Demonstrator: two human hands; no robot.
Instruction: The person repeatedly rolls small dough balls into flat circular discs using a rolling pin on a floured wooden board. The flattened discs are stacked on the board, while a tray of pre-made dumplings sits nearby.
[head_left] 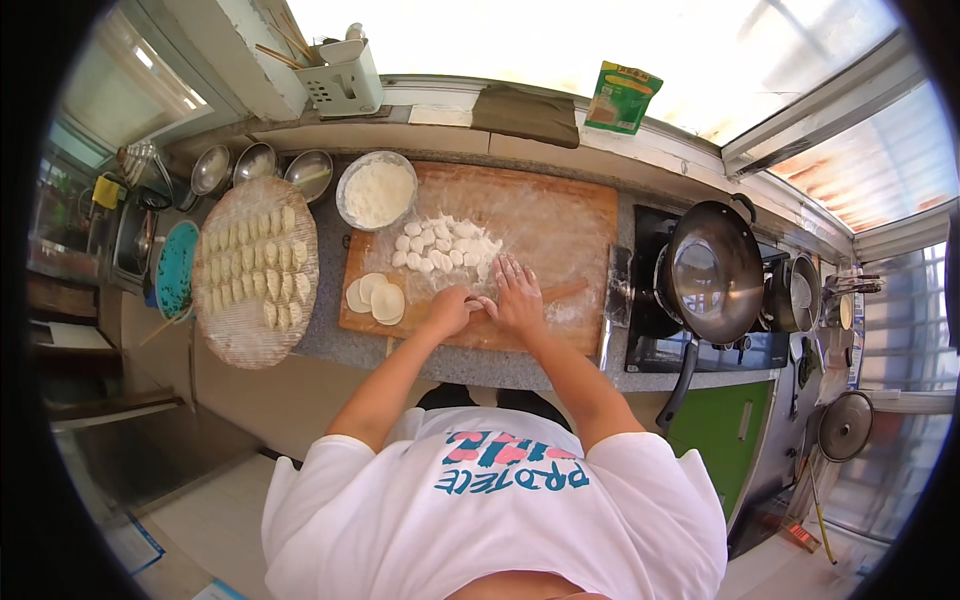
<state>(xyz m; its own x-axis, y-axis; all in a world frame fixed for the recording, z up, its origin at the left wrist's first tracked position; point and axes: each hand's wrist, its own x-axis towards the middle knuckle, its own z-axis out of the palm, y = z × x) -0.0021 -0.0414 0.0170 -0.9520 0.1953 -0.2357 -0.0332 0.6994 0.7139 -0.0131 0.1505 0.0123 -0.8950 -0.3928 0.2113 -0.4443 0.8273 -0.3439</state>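
On a floury wooden board (540,200), my right hand (517,293) lies flat with its fingers stretched out over a wooden rolling pin (567,290), whose end sticks out to the right. Close beside it, my left hand (452,310) is closed, fingertips pinched near the right thumb; what they grip is hidden. Several small floured dough pieces (440,243) are gathered just beyond my hands. Left of my left hand, near the board's front edge, lie 3 round flat dough wrappers (388,303), partly overlapping.
A bowl of flour (377,190) stands at the board's far left corner. Further left are a round tray (215,325) of dumplings and a turquoise basin (178,262). On the right, a cleaver (618,290) lies by the board's edge, and a wok (712,270) sits on the stove.
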